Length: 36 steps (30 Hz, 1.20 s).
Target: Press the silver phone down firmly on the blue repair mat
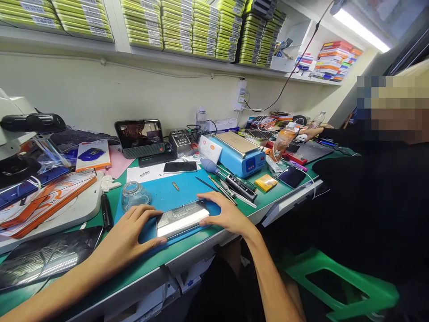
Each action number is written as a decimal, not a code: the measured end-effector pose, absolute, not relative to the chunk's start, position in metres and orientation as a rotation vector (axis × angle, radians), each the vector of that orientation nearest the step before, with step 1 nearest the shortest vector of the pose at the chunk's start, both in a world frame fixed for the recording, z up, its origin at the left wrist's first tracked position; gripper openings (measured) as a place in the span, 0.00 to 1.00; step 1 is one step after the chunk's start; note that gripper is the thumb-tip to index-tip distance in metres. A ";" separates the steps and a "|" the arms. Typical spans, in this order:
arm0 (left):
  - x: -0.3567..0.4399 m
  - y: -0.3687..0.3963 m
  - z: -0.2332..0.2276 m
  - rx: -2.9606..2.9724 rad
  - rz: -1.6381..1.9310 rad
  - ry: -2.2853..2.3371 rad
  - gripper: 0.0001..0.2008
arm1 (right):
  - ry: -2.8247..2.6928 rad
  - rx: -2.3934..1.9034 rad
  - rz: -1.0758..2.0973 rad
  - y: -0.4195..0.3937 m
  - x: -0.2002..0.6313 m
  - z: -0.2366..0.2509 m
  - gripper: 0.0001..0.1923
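A smartphone (pixel 182 219) with a glossy, reflective face lies nearly flat over the blue mat (pixel 161 190) at the front of the bench. My left hand (pixel 137 228) holds its left end, fingertips at the far corner and thumb at the near one. At the opposite end, my right hand (pixel 226 212) grips the phone between thumb and forefinger. Just beyond my left hand stands a small glass jar (pixel 135 195). Past my right hand lie tweezers (pixel 228 190), a black pen-shaped tool (pixel 240 188) and a blue air blower (pixel 209 165).
A blue heating plate machine (pixel 246 158) stands behind the tools. A dark tablet (pixel 50 255) lies at front left, and part of a microscope (pixel 20 120) rises beyond it. To the right sits another person (pixel 368 188), beside a green stool (pixel 342 277).
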<state>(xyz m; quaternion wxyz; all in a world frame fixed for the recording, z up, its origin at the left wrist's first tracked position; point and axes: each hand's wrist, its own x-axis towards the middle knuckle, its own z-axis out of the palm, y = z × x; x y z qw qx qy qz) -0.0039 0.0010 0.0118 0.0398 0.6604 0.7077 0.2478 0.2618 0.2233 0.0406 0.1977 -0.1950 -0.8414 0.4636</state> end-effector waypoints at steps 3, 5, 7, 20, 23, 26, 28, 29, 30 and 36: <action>-0.003 0.000 0.011 2.041 0.717 2.174 0.27 | -2.378 -0.549 1.328 0.225 0.263 0.044 0.38; -0.003 -0.001 0.011 2.064 0.696 2.181 0.26 | -2.392 -0.561 1.358 0.226 0.264 0.047 0.37; -0.003 -0.001 0.010 2.086 0.699 2.188 0.26 | -2.393 -0.575 1.381 0.226 0.264 0.049 0.37; -0.002 -0.001 0.012 2.131 0.675 2.199 0.26 | -2.355 -0.582 1.366 0.226 0.263 0.048 0.36; -0.002 -0.002 0.012 2.122 0.678 2.185 0.25 | -2.357 -0.585 1.353 0.225 0.263 0.047 0.36; -0.002 -0.003 0.012 2.094 0.672 2.179 0.25 | -2.363 -0.576 1.342 0.225 0.263 0.046 0.36; -0.002 -0.003 0.012 2.074 0.661 2.181 0.24 | -2.370 -0.571 1.335 0.225 0.263 0.045 0.36; -0.003 -0.004 0.012 2.066 0.658 2.184 0.24 | -2.374 -0.571 1.329 0.225 0.263 0.044 0.36; -0.003 -0.004 0.011 2.061 0.658 2.186 0.24 | -2.378 -0.571 1.322 0.225 0.263 0.044 0.36; -0.005 -0.003 0.008 2.079 0.644 2.201 0.25 | -2.382 -0.536 1.277 0.223 0.263 0.044 0.36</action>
